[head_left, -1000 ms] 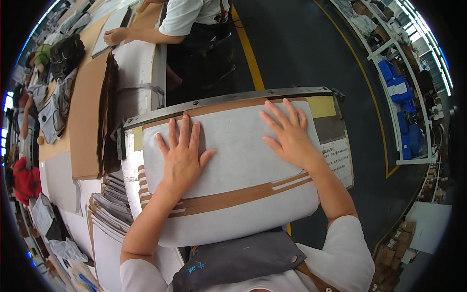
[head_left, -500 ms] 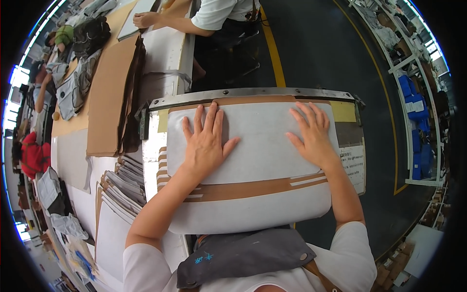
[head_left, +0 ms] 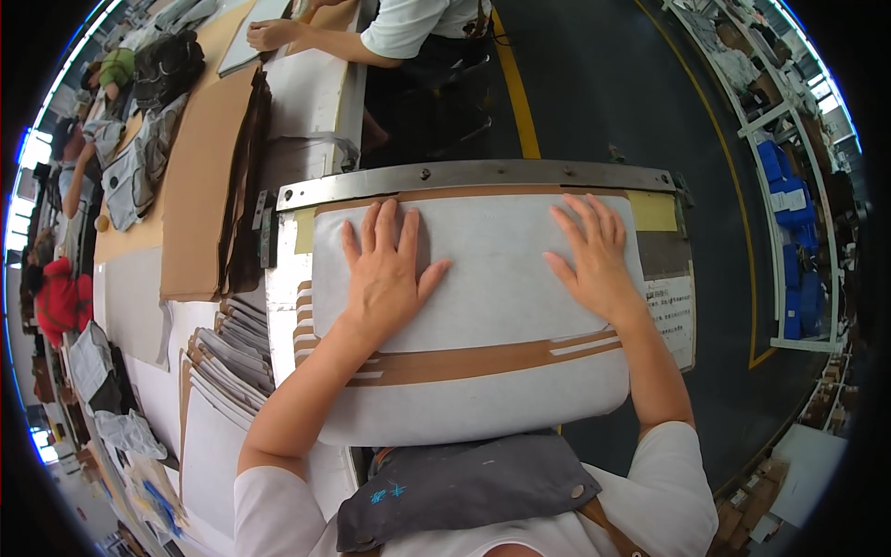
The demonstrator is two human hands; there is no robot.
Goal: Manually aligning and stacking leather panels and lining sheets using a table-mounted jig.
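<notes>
A large piece of pale grey-white sheet material [head_left: 497, 269] with brown board edges lies before me on a small work table. My left hand [head_left: 382, 288] rests flat on its left part, fingers pointing to the far edge and thumb out. On the right part my right hand [head_left: 599, 269] lies palm down with fingers spread. Neither hand grips anything. Along the far edge runs a metal bar [head_left: 483, 174] with bolts, close to the fingertips. Nearer to me, a brown strip [head_left: 464, 365] crosses the piece, and a rounded pale flap [head_left: 492, 408] hangs toward my apron.
At the left stand a stack of brown boards [head_left: 209, 186] and a fanned pile of grey-white pieces [head_left: 223, 371] on a long table. A co-worker's arm [head_left: 325, 42] is at the far side. Shelving with blue bins [head_left: 794, 200] lines the right.
The metal bar looks broader and sits slightly nearer in the picture. My left hand's fingers have shifted a little, with some drawn closer together; both palms stay on the sheet.
</notes>
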